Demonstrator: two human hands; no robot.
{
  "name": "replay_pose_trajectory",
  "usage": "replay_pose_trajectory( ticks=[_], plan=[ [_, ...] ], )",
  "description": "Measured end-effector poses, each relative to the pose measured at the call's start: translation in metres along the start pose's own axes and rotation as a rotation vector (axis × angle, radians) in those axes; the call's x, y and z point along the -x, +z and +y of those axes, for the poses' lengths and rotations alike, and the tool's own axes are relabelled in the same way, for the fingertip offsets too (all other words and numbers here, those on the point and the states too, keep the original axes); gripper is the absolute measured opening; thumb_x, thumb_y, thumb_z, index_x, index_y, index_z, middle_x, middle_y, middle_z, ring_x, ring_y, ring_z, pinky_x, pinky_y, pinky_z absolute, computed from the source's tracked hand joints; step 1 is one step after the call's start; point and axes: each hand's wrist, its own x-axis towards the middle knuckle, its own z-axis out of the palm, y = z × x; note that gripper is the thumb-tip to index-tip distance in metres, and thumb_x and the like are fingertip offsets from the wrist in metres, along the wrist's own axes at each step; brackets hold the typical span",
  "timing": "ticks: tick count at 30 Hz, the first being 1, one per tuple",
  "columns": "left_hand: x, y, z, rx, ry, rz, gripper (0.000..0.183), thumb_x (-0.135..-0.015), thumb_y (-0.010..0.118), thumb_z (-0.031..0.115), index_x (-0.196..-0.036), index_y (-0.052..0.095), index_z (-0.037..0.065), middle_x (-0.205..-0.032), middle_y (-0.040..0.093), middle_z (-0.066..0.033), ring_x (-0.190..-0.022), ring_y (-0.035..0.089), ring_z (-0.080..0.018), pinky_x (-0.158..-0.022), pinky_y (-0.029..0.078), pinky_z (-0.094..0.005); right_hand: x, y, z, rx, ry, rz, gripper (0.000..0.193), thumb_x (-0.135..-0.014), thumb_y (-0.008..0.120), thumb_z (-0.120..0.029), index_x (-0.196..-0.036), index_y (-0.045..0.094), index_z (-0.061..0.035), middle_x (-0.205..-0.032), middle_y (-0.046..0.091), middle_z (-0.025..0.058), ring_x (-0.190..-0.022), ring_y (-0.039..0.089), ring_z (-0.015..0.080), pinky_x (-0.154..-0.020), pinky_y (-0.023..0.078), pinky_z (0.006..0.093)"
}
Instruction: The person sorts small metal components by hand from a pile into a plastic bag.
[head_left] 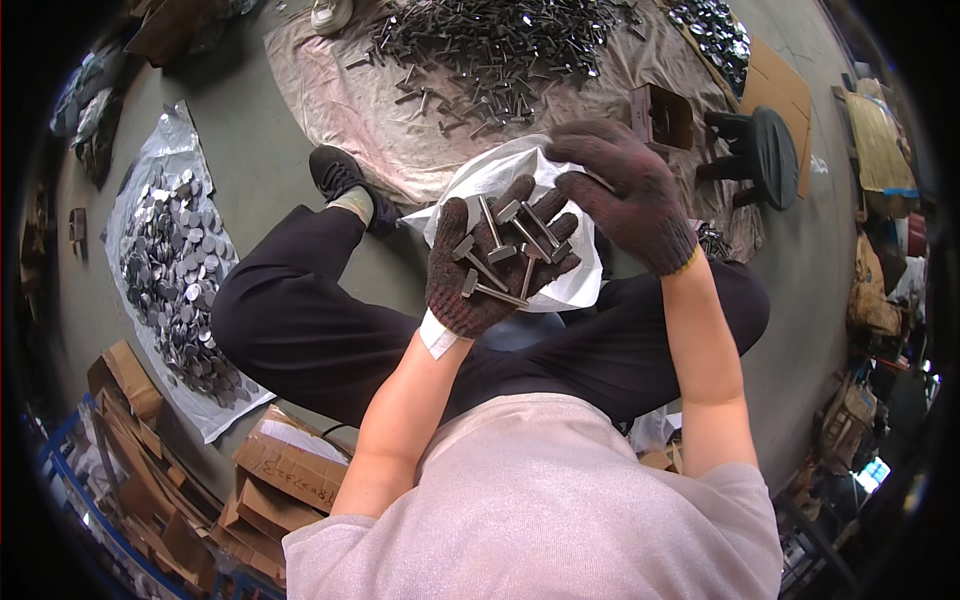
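My left hand [470,280], in a dark knitted work glove, is palm up with its fingers spread. Several metal T-head bolts [485,265] lie loose across its palm and fingers, pointing different ways. Beneath and behind that hand is a white plastic bag [578,285] in my lap, its far edge spread out. My right hand [630,190], gloved alike, hovers just to the right over the bag's far rim. Its fingers are bent and stand apart from the thumb; nothing shows between them. Part of the bag's inside is hidden by my left hand.
Ahead, a big heap of T-head bolts [490,50] lies on a stained cloth [330,100]. A small open carton [660,115] and a dark stool [770,155] stand at right. Round metal discs [180,270] cover a plastic sheet at left; flattened cardboard [290,465] lies behind.
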Motion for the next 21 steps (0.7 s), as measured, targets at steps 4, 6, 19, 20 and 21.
replay_pose_trajectory(
  ticks=[4, 6, 19, 20, 21],
  plan=[
    [0.001, -0.002, 0.002, 0.187, 0.036, -0.1, 0.079, -0.093, 0.045, 0.063, -0.151, 0.03, 0.01, -0.156, 0.027, -0.019, -0.137, 0.037, -0.039, -0.112, 0.031, -0.0554, 0.029, 0.005, -0.012, 0.119, -0.052, 0.042, 0.022, -0.067, 0.081, -0.014, -0.085, 0.07, -0.007, -0.107, 0.066, 0.0107, -0.1, 0.063, 0.0304, -0.085, 0.051, 0.0405],
    [0.0, -0.003, 0.002, 0.377, 0.025, -0.18, 0.08, -0.093, 0.045, 0.063, -0.152, 0.028, 0.01, -0.157, 0.024, -0.0195, -0.137, 0.037, -0.0386, -0.111, 0.033, -0.0541, 0.034, 0.012, -0.024, 0.175, -0.071, 0.024, 0.023, -0.066, 0.081, -0.016, -0.084, 0.07, -0.0073, -0.106, 0.065, 0.0108, -0.1, 0.063, 0.0308, -0.085, 0.05, 0.0416],
    [-0.002, -0.007, 0.002, 0.115, 0.059, -0.038, 0.077, -0.094, 0.044, 0.061, -0.153, 0.028, 0.015, -0.158, 0.023, -0.0189, -0.143, 0.027, -0.0401, -0.114, 0.024, -0.0606, 0.048, 0.018, -0.005, 0.085, 0.203, 0.179, 0.018, -0.075, 0.076, -0.014, -0.086, 0.07, -0.0021, -0.113, 0.064, 0.0158, -0.104, 0.062, 0.0304, -0.088, 0.048, 0.0387],
    [-0.002, -0.009, 0.003, 0.109, 0.071, -0.042, 0.076, -0.094, 0.043, 0.061, -0.152, 0.029, 0.015, -0.158, 0.023, -0.0189, -0.144, 0.025, -0.0402, -0.115, 0.022, -0.0617, 0.05, 0.015, -0.003, 0.03, 0.309, 0.196, 0.017, -0.08, 0.073, -0.012, -0.09, 0.069, 0.0016, -0.117, 0.063, 0.0168, -0.106, 0.061, 0.0271, -0.089, 0.047, 0.0357],
    [-0.002, -0.013, 0.003, 0.11, 0.071, -0.042, 0.076, -0.094, 0.043, 0.061, -0.152, 0.029, 0.015, -0.158, 0.023, -0.0189, -0.144, 0.025, -0.0402, -0.115, 0.022, -0.0617, 0.053, 0.015, -0.002, 0.03, 0.309, 0.196, 0.017, -0.08, 0.073, -0.012, -0.09, 0.069, 0.0016, -0.117, 0.063, 0.0168, -0.106, 0.061, 0.0271, -0.089, 0.047, 0.0357]
  ],
)
